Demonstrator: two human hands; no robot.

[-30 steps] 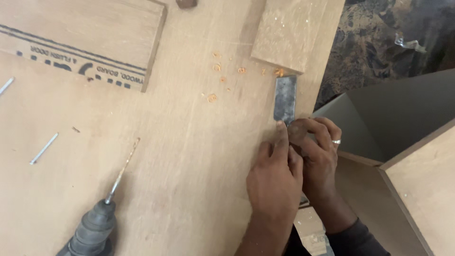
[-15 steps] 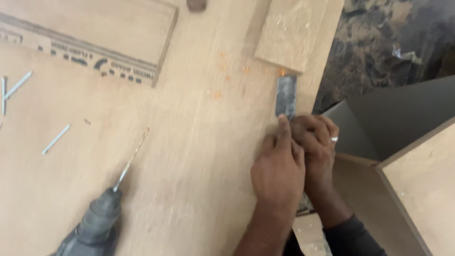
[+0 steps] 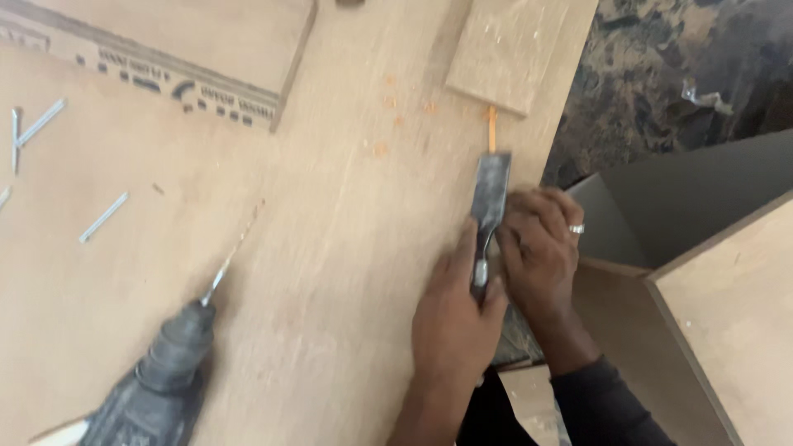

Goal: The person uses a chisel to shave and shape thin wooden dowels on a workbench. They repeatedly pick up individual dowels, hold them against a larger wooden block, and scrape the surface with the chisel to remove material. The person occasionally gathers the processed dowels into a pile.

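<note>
Both hands rest on a wide plywood sheet (image 3: 330, 248) near its right edge. My left hand (image 3: 454, 318) and my right hand (image 3: 538, 248), which wears a ring, close together around the lower part of a flat metal chisel (image 3: 491, 194). The chisel's blade lies on the sheet and points away from me at a thin orange wood sliver (image 3: 491, 130). Just beyond the sliver lies a small pale wood block (image 3: 510, 51). The chisel's handle is hidden under my hands.
A grey power drill (image 3: 157, 384) with a long bit (image 3: 235, 252) lies at the lower left. Loose nails (image 3: 103, 217) are scattered at the left. A board with a printed band (image 3: 173, 45) sits at the upper left. Grey and wooden panels (image 3: 727, 281) stand to the right.
The view has drifted, so the nails and the drill sit further right. My hands have slid back and parted slightly, and more of the chisel blade shows.
</note>
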